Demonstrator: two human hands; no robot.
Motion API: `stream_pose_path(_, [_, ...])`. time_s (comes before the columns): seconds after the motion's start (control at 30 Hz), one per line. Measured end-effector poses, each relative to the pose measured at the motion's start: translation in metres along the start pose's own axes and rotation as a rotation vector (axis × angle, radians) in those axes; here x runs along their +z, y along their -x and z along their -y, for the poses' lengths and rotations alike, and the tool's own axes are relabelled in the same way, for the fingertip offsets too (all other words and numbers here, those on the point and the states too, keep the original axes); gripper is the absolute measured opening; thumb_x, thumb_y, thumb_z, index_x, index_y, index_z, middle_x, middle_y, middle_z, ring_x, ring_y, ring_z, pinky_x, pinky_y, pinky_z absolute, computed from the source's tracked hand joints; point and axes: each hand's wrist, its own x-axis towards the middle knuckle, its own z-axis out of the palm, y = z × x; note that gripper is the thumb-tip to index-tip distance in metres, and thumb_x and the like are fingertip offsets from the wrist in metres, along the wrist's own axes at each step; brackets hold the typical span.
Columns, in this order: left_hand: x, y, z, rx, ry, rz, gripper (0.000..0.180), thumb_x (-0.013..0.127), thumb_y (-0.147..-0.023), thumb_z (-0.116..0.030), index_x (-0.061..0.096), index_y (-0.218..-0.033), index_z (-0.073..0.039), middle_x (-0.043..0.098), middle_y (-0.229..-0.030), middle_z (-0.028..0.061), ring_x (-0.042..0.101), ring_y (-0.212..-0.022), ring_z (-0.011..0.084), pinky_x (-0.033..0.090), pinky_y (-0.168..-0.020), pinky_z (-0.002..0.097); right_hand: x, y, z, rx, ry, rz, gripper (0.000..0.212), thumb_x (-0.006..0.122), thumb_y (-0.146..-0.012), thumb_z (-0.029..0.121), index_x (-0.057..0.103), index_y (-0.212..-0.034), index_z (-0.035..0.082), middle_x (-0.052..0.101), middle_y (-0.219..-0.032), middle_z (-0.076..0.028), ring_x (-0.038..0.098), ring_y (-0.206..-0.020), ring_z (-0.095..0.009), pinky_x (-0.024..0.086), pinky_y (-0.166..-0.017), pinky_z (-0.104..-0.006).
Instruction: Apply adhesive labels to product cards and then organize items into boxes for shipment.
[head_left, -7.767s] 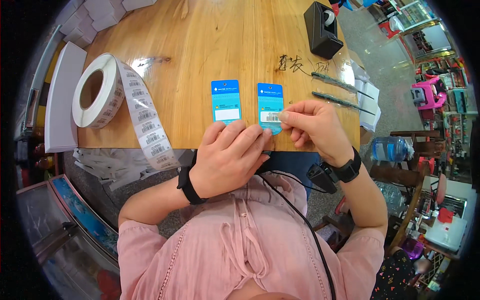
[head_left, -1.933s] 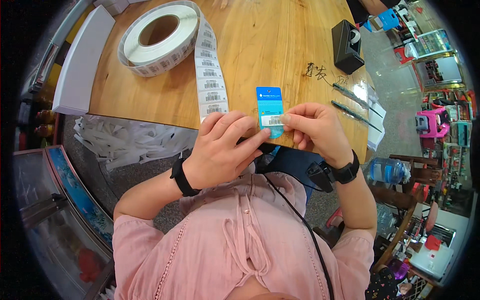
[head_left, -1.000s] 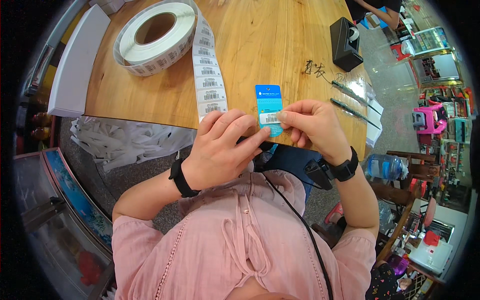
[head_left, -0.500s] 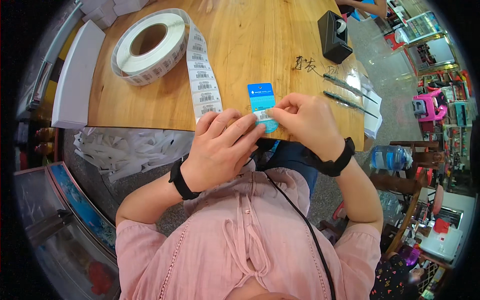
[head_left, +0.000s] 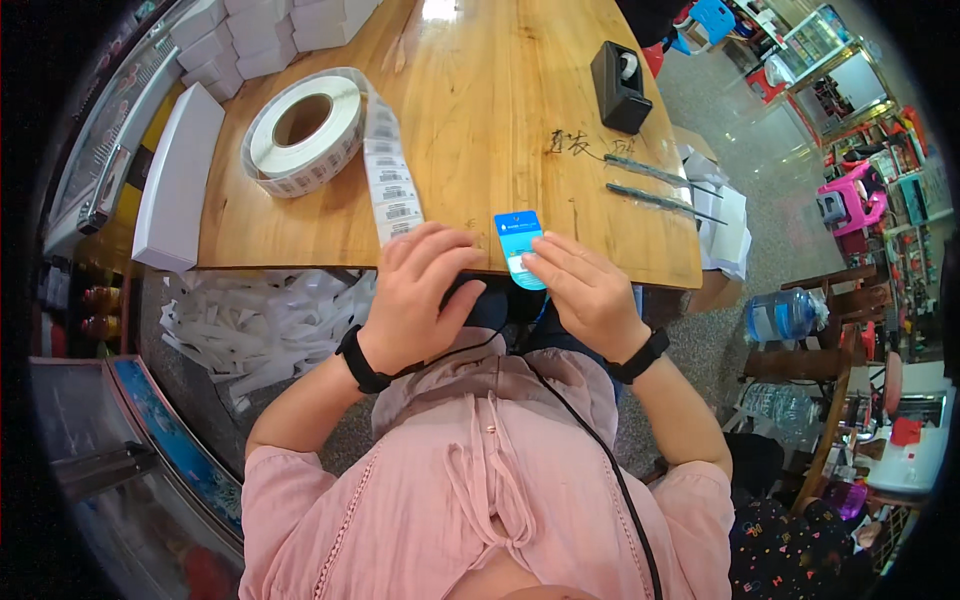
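A blue hang tag point(head_left: 516, 238) with a rounded lower end lies at the front edge of the wooden table, its lower part past the edge. My right hand point(head_left: 592, 302) holds it by its right side, fingers over a white label patch; the thumb is hidden. My left hand point(head_left: 415, 300) is open, thumb apart and fingers bent, at the table edge beside the loose end of a strip of white barcode labels point(head_left: 391, 182). Whether its fingertips touch the strip I cannot tell. The strip runs from a large label roll point(head_left: 262, 140) on the left.
A black tape dispenser point(head_left: 622, 92) and two dark, thin tools point(head_left: 655, 197) are on the right of the wooden table point(head_left: 475, 130). White boxes point(head_left: 180, 180) stand along the left. Paper strips point(head_left: 260, 325) heap below. A water bottle point(head_left: 785, 315) stands right of me.
My left hand has drawn away from the tag toward the label strip. My right hand has gone from pinching at the label to holding the tag's side, and the tag sits nearer me.
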Motion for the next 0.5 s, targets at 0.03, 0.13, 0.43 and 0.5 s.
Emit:
stream_pose_path(0.03, [-0.004, 0.001, -0.002, 0.008, -0.007, 0.000, 0.030, 0.076, -0.087, -0.010, 0.071, -0.116, -0.007, 0.070, -0.124, 0.0109, 0.063, -0.115, 0.0330, 0.047, -0.097, 0.0450, -0.003, 0.000, 0.002, -0.028, -0.007, -0.088, 0.041, 0.075, -0.085, -0.002, 0.077, -0.125, 0.006, 0.069, -0.136, -0.017, 0.066, -0.129, -0.036, 0.057, -0.103, -0.0444])
stream_pose_path(0.13, [-0.016, -0.005, -0.014, -0.067, 0.183, 0.070, 0.018, 0.072, -0.099, -0.015, 0.070, -0.112, -0.002, 0.070, -0.099, 0.0105, 0.064, -0.088, 0.0264, 0.051, -0.080, 0.0374, -0.011, -0.007, 0.016, -0.105, -0.002, -0.259, 0.039, 0.073, -0.082, -0.007, 0.080, -0.118, 0.007, 0.071, -0.133, -0.015, 0.070, -0.122, -0.035, 0.059, -0.096, -0.0414])
stream_pose_path(0.43, [-0.008, -0.031, -0.035, -0.624, 0.893, 0.054, 0.025, 0.064, -0.109, -0.021, 0.072, -0.113, 0.003, 0.072, -0.099, -0.0024, 0.060, -0.089, 0.0039, 0.051, -0.077, 0.0252, -0.016, -0.018, 0.039, 0.340, -0.425, -0.462, 0.018, 0.065, -0.105, 0.005, 0.075, -0.119, 0.002, 0.075, -0.102, -0.012, 0.073, -0.090, -0.020, 0.060, -0.079, -0.0314])
stream_pose_path(0.5, [0.000, -0.030, -0.037, -0.561, 0.779, 0.023, 0.021, 0.067, -0.106, -0.018, 0.073, -0.109, 0.002, 0.069, -0.087, 0.0002, 0.058, -0.080, 0.0057, 0.049, -0.072, 0.0260, -0.021, -0.021, 0.038, 0.743, -1.117, -0.280, 0.019, 0.064, -0.108, 0.012, 0.073, -0.120, 0.000, 0.075, -0.102, -0.010, 0.071, -0.088, -0.012, 0.058, -0.071, -0.0269])
